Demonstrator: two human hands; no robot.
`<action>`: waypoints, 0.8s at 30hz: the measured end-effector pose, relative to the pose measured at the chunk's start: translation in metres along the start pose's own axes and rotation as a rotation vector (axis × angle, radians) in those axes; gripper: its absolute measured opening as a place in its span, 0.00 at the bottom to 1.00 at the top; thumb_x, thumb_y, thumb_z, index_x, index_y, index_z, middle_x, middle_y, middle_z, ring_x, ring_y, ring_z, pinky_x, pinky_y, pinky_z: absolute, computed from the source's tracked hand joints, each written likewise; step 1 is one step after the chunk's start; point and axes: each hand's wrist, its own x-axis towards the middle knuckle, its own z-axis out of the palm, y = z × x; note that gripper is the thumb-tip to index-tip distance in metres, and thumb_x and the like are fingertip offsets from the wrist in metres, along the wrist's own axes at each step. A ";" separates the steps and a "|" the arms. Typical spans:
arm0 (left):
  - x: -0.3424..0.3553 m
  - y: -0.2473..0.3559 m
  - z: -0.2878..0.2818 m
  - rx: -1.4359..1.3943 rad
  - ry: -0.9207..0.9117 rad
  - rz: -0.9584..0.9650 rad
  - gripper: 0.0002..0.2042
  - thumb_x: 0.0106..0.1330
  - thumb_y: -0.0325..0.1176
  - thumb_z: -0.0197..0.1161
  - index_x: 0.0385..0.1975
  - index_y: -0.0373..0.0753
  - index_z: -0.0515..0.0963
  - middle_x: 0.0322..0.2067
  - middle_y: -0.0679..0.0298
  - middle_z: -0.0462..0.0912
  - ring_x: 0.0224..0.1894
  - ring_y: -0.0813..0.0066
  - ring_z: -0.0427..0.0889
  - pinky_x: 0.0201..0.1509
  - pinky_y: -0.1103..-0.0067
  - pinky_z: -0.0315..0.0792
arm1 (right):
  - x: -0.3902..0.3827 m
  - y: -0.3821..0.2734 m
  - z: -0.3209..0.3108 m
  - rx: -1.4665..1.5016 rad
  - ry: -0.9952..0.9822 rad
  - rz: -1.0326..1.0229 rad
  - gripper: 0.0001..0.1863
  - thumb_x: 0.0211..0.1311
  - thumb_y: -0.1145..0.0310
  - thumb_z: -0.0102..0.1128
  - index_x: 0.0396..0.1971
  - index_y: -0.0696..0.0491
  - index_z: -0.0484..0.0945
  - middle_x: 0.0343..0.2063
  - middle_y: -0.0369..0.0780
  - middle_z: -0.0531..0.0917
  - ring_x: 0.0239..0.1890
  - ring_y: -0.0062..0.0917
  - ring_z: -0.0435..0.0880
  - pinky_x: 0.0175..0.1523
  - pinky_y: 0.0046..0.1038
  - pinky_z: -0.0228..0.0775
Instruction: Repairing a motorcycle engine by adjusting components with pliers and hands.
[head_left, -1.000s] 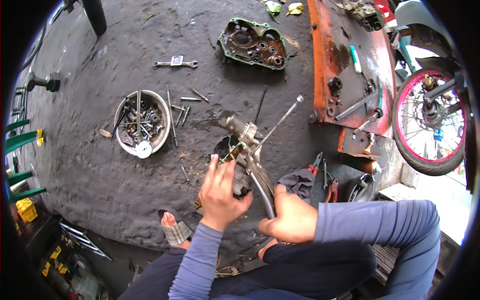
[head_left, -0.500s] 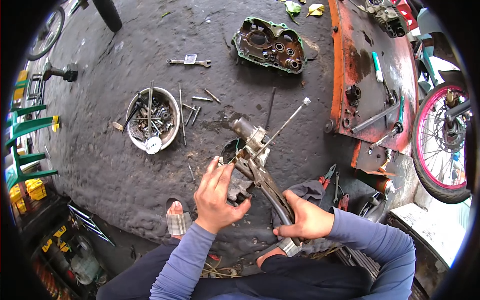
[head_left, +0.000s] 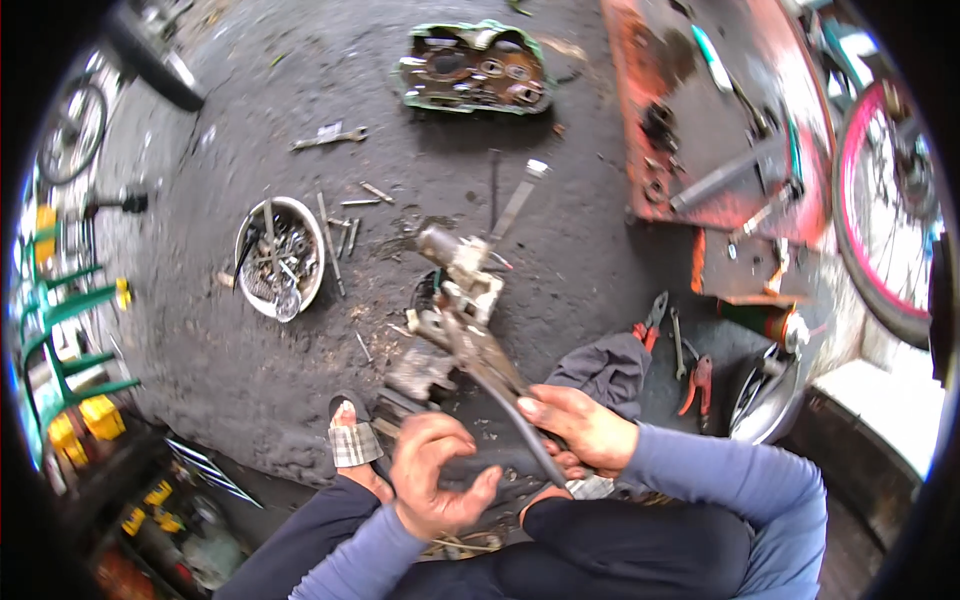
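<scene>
My right hand (head_left: 585, 430) is closed round the handle end of a long, worn metal tool with two arms, like large pliers (head_left: 495, 380). Its far end meets a greyish cast metal engine part (head_left: 468, 275) on the ground; whether it grips the part I cannot tell. My left hand (head_left: 440, 475) hangs to the left of the handles, fingers curled but apart from the thumb, holding nothing. A long thin metal rod (head_left: 515, 208) juts up from beside the part, blurred. Closer to me lies a ribbed grey metal piece (head_left: 418, 370).
A bowl (head_left: 325, 262) of small metal parts stands left, with loose bolts and a wrench (head_left: 330, 139) nearby. An open engine case (head_left: 475, 68) lies at the far side. At right are a grey cloth (head_left: 605, 372), red-handled pliers (head_left: 652, 322) and an orange metal bench (head_left: 640, 120).
My left hand has let go of the tool's far end and come back toward me. My right hand keeps its hold on the handles. The view has shifted, and its picture is blurrier.
</scene>
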 end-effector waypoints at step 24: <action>0.049 0.045 0.063 -0.499 -0.065 -1.552 0.23 0.69 0.57 0.48 0.32 0.39 0.74 0.18 0.66 0.76 0.18 0.75 0.77 0.24 0.78 0.76 | 0.012 0.017 -0.023 0.017 -0.122 -0.167 0.22 0.72 0.50 0.41 0.29 0.54 0.68 0.14 0.34 0.74 0.09 0.17 0.69 0.11 0.20 0.61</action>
